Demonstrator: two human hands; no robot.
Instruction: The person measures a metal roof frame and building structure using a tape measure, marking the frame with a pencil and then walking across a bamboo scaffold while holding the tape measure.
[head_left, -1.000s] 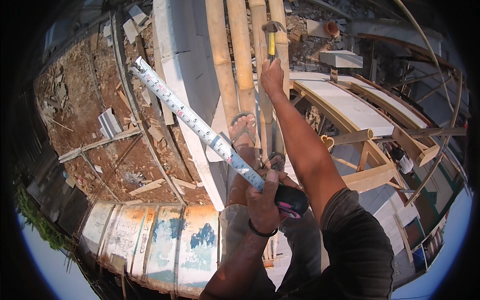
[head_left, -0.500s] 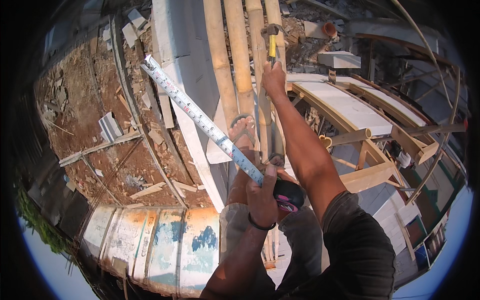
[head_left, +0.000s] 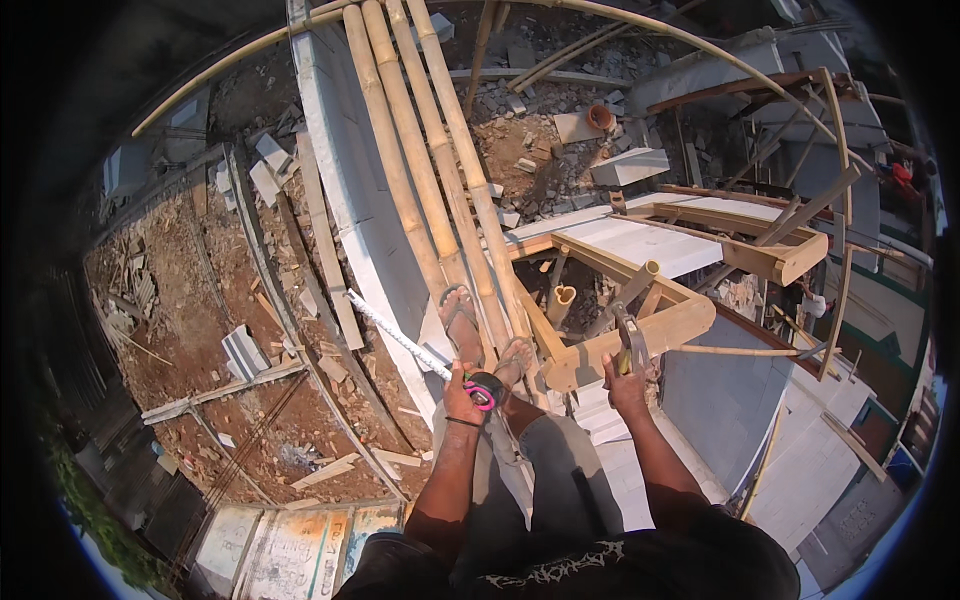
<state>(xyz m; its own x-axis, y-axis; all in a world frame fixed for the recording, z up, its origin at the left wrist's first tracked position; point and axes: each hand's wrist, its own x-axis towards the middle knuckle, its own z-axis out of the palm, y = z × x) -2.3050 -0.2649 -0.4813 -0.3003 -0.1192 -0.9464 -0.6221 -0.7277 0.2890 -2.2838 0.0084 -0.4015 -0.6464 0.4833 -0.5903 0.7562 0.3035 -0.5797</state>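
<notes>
My left hand [head_left: 462,400] is closed around a black and pink tape measure [head_left: 486,390], held low in front of my legs. Its white blade [head_left: 395,334] sticks out toward the upper left, over the edge of the pale block wall, with its end free in the air. In my right hand [head_left: 627,392] is a hammer [head_left: 629,335], gripped by the handle with its head up, near the end of a timber frame [head_left: 630,345]. My sandalled feet [head_left: 462,318] stand on bamboo poles [head_left: 437,190] laid side by side.
The white block wall [head_left: 345,150] runs along the left of the poles, above dirt ground [head_left: 190,300] strewn with rubble and planks. Another timber frame [head_left: 790,255] stands at the right beside white blockwork. A long bamboo pole [head_left: 690,40] crosses the far side.
My right hand has drawn back from over the bamboo poles to the right, bringing the hammer along. My left hand and the tape measure are farther from the camera, and the view has shifted.
</notes>
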